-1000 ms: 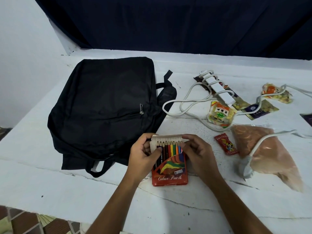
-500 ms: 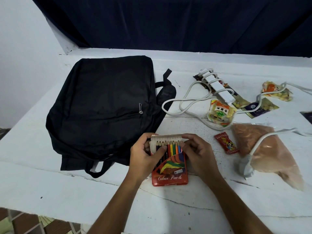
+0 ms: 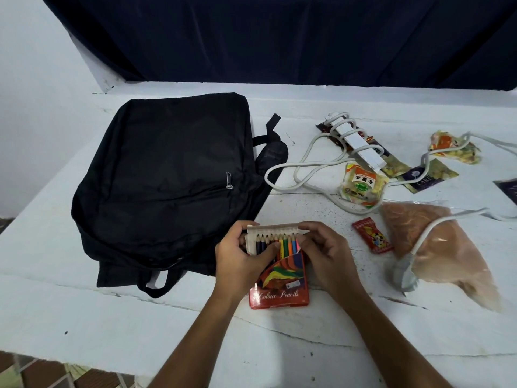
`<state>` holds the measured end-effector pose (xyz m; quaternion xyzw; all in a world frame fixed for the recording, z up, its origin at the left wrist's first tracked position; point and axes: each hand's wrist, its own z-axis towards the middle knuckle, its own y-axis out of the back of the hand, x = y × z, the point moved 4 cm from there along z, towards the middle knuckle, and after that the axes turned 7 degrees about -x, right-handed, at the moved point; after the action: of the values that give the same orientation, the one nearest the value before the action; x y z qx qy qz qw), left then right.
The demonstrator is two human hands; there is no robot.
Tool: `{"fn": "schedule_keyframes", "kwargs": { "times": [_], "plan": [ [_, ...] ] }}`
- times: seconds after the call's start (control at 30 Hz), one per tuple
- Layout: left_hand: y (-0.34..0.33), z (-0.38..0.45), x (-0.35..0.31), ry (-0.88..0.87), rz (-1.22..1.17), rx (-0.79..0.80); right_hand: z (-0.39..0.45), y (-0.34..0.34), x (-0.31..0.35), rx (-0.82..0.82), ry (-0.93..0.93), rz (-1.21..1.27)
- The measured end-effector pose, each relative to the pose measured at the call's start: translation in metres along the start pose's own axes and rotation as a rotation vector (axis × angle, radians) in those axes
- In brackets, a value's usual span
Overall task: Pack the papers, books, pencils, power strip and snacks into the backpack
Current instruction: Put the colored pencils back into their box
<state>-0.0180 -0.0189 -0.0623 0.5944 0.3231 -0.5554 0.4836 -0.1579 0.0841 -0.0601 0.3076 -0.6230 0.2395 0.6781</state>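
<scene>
Little has moved: both hands still pinch the open flap of the pencil box [image 3: 279,287], printed "Colour Pencils", on the table [image 3: 112,317] beside the closed backpack [image 3: 167,177]. Left hand [image 3: 240,259] and right hand [image 3: 324,256] fingers clamp its sides.

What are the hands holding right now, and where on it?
Both hands hold the coloured pencil box at its open top end: the left hand on the left edge, the right hand on the right edge by the flap. The box rests on the table.
</scene>
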Motion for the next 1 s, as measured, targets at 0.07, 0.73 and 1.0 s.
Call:
{"fn": "schedule_keyframes", "kwargs": {
  "times": [0.07,0.73,1.0],
  "plan": [
    [0.0,0.0,0.001,0.002,-0.001,-0.001,0.001,0.0,0.001,-0.014,0.058,-0.072],
    [0.002,0.0,-0.001,-0.024,-0.054,0.009,-0.006,-0.011,-0.001,-0.074,0.156,-0.257],
    [0.002,-0.001,-0.002,-0.047,-0.042,0.002,-0.006,-0.01,-0.001,-0.065,0.184,-0.229]
  ]
}}
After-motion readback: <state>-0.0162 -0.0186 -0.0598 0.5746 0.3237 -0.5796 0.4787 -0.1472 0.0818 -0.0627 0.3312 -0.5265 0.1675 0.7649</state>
